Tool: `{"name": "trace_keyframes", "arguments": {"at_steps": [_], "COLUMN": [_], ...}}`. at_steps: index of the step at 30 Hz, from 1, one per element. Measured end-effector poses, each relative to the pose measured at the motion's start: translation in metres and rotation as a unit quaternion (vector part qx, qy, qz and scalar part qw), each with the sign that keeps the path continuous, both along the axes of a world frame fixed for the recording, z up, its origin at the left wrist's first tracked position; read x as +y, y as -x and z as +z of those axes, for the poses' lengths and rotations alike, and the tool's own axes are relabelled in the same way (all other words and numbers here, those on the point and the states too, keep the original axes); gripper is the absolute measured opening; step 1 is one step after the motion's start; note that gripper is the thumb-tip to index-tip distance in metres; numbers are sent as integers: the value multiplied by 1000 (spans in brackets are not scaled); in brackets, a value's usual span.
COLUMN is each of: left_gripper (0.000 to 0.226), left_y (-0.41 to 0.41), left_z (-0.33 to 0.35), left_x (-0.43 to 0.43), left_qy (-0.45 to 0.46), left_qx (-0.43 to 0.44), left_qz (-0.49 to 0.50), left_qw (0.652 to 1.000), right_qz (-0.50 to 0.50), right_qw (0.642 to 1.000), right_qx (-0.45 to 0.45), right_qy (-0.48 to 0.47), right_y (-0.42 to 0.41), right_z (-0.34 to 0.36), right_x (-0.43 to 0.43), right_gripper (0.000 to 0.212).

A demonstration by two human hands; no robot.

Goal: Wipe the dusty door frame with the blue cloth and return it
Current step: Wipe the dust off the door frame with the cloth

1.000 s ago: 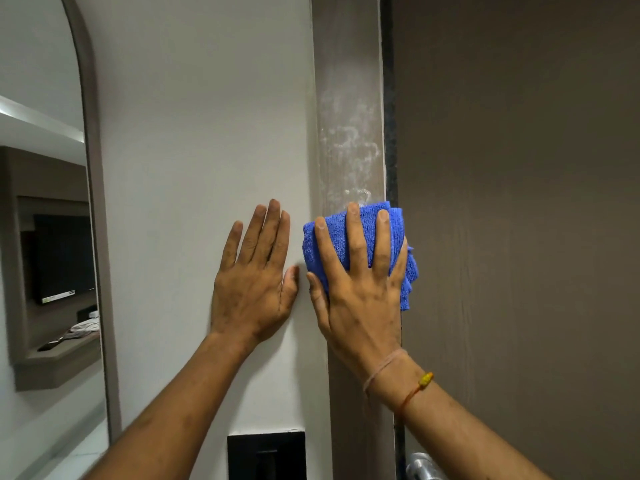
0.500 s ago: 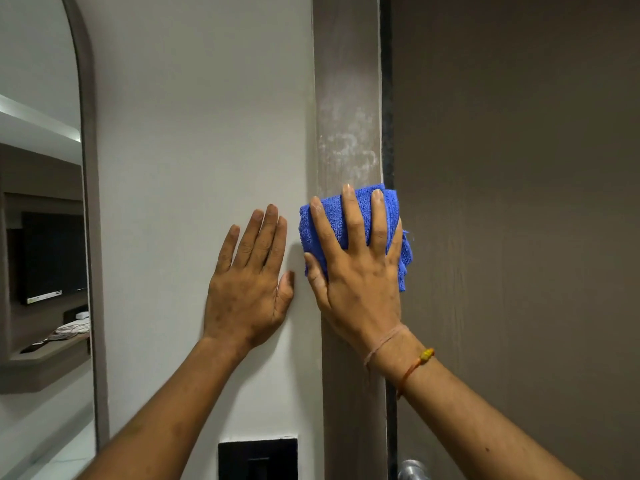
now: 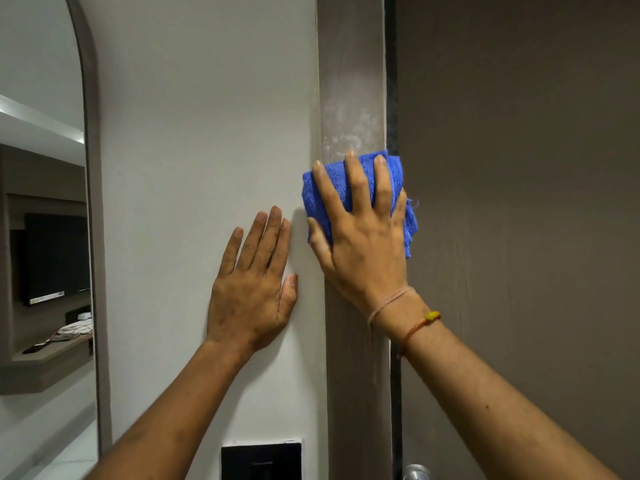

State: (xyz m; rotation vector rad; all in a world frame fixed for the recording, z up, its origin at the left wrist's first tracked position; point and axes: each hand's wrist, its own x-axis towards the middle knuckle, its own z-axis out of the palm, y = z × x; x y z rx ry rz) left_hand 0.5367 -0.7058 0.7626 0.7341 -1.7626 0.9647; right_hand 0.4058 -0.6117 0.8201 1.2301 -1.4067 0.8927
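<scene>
A grey-brown door frame (image 3: pixel 351 81) runs top to bottom through the middle of the view, with whitish dust smeared just above the cloth. My right hand (image 3: pixel 360 240) presses the folded blue cloth (image 3: pixel 396 174) flat against the frame, fingers spread over it. The cloth's edges stick out past my fingers on the left, top and right. My left hand (image 3: pixel 254 285) lies flat on the white wall (image 3: pixel 207 133) just left of the frame, fingers together and holding nothing. Below my right hand the frame looks darker and cleaner.
The brown door (image 3: pixel 519 202) fills the right side, with a metal handle (image 3: pixel 415 472) at the bottom edge. A black wall plate (image 3: pixel 261 460) sits low on the wall. An arched mirror (image 3: pixel 45 237) on the left reflects a room with a TV and a shelf.
My right hand has slid the blue cloth upward along the frame, covering more of the dusty patch. My left hand has stayed pressed on the wall.
</scene>
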Motion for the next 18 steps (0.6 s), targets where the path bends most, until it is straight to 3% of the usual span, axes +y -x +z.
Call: {"name": "trace_keyframes", "arguments": {"at_steps": [8, 13, 18], "left_gripper": [66, 67, 64], "left_y": [-1, 11, 18], "left_z": [1, 53, 84], "left_x": [4, 24, 21], "left_qy": [-21, -32, -23], "left_qx": [-3, 75, 58], "left_qz": [-16, -97, -39], "left_qw": [1000, 992, 997], "right_qz": [-20, -18, -22], "right_qw": [999, 999, 999], "right_qx": [-44, -49, -44], "right_qy": [10, 3, 8], "right_y": [-5, -6, -3], "right_z": [-48, -44, -45], "right_x": [-5, -4, -4], "right_gripper": [63, 63, 63]}}
